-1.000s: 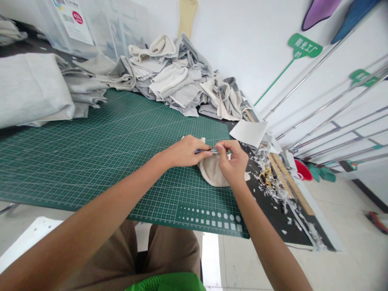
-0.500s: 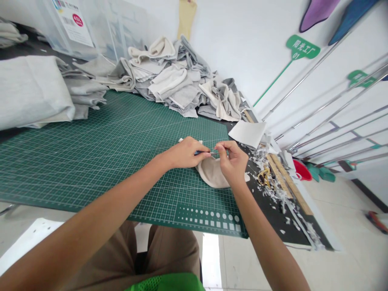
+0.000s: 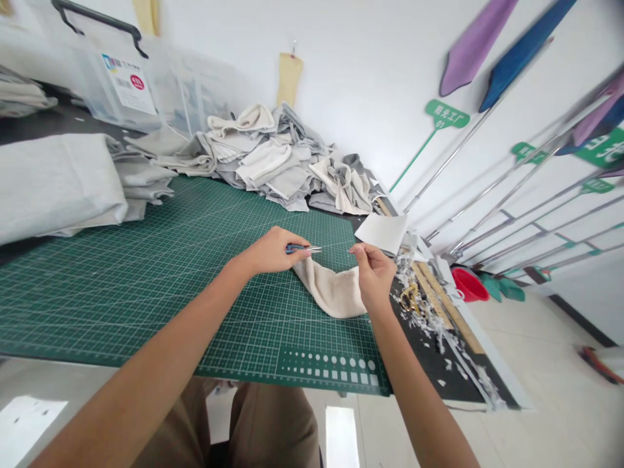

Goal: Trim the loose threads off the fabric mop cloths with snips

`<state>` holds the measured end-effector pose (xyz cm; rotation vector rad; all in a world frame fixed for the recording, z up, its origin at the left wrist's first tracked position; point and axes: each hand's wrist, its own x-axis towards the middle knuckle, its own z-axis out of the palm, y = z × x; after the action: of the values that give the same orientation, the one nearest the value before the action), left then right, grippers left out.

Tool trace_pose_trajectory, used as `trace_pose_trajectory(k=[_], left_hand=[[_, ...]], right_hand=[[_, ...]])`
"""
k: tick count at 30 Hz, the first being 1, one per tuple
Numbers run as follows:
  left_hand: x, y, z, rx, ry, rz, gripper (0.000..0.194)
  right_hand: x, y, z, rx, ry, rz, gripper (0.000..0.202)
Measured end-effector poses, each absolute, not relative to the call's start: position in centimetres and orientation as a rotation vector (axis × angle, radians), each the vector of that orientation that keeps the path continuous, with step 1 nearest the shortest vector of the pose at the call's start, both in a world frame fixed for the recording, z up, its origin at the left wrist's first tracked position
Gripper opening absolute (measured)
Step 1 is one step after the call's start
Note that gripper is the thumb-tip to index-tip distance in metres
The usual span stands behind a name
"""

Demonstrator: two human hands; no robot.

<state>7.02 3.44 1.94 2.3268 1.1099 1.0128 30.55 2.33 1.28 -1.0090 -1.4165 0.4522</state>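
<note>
My left hand (image 3: 277, 250) is closed around a small blue-handled tool (image 3: 297, 248) whose metal tip points right, and one end of a cream cloth piece (image 3: 336, 292) hangs beneath it. The cloth curves down over the green cutting mat (image 3: 205, 221) to my right hand (image 3: 375, 266). Thumb and forefinger of my right hand are pinched near a tiny reddish thing, too small to name, while the cloth's other end meets that hand. A gap separates the two hands.
Heaps of grey and cream cloth (image 3: 273, 162) lie at the back, near a clear plastic box (image 3: 170, 84). Folded cloth (image 3: 58, 182) is at left. On the right are white cloth (image 3: 383, 231), gold scissors (image 3: 409, 298), wooden strips (image 3: 453, 312) and scraps.
My hands have moved farther apart. More of the cream cloth shows between them, and the tool's metal tip is clearer. The camera view has shifted, showing more of the wall.
</note>
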Motion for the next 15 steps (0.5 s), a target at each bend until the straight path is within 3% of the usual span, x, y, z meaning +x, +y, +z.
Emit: trace_pose_trajectory(k=[4, 11, 15], left_hand=[[6.3, 4.0, 1.7, 2.209, 1.198, 1.148, 0.032], [6.3, 4.4, 1.2, 2.133, 1.214, 1.310, 0.031], [6.3, 4.1, 1.3, 2.119, 1.202, 1.349, 0.030]], right_hand=[[33.2, -0.2, 3.5, -1.106, -1.427, 0.312, 0.023], [44.3, -6.7, 6.7, -1.580, -1.855, -0.338, 0.022], [48.5, -7.8, 4.7, -1.632, -2.112, -0.288, 0.020]])
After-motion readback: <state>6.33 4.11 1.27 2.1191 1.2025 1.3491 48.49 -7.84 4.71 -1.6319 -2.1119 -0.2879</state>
